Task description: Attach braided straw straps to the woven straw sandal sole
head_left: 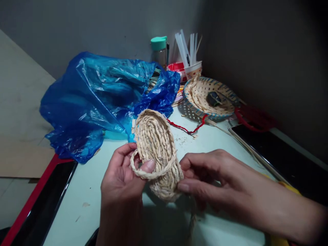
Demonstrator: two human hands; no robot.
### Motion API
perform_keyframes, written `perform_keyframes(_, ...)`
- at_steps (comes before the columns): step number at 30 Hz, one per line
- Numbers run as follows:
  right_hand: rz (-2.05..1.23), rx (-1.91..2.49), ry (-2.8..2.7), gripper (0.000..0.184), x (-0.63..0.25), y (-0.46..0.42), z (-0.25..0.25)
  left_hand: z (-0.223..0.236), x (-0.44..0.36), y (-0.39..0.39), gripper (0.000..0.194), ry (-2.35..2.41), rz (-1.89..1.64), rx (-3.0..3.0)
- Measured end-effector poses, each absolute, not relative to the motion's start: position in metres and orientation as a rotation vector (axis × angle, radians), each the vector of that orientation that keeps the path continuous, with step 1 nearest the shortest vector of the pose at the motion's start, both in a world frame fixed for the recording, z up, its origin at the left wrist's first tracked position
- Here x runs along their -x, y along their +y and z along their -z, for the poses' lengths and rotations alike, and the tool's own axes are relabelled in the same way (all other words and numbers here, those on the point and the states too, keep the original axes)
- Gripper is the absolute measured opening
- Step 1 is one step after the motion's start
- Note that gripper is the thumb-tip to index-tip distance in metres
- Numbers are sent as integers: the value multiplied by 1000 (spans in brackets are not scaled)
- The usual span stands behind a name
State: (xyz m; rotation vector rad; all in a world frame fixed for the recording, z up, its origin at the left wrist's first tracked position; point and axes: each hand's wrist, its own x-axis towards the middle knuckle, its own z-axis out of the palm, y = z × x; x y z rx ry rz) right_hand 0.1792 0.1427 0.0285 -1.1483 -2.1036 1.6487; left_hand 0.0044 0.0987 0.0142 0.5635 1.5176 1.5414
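A small oval sandal woven from pale straw (155,143) is held above a light green table (84,191). A braided straw strap crosses its lower part. My left hand (121,184) grips the sandal from the left, thumb pressed on the strap. My right hand (215,181) pinches the sandal's right edge at the strap's end with thumb and fingers. Both hands are closed on it.
A crumpled blue plastic bag (102,99) lies behind the sandal. At the back right sit a round woven tray (207,95) with a dark object in it, a cup of white sticks (192,68), a teal-capped bottle (159,51) and a red cord (187,129). A wall stands close on the right.
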Motion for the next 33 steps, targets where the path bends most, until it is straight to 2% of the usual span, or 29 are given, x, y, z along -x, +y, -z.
perform_keyframes(5, -1469, 1018, -2118, 28, -182, 140, -24, -14, -10, 97, 46, 1437, -1517, -611)
perform_keyframes(9, -1266, 972, -2151, 28, -182, 141, -17, -15, -12, 94, 39, 1366, -1345, -535)
perform_keyframes(12, -1124, 956, -2172, 28, -182, 142, -16, -12, -11, 92, 45, 1354, -1298, -505)
perform_keyframes(17, -691, 893, -2193, 31, -182, 141, -18, 0, -12, 92, 61, 1286, -1358, -495)
perform_keyframes(23, -662, 993, -2343, 16, -180, 139, -11, 3, -18, 93, 61, 1327, -1302, -508)
perform_keyframes(29, -560, 921, -2335, 21, -185, 149, -6, -7, -21, 90, 44, 1286, -1085, -571)
perform_keyframes(31, -524, 915, -2314, 21, -188, 153, -7, -12, -15, 92, 47, 1242, -1085, -625)
perform_keyframes(33, -476, 886, -2320, 22, -191, 156, -8, -17, -4, 97, 58, 1277, -1216, -661)
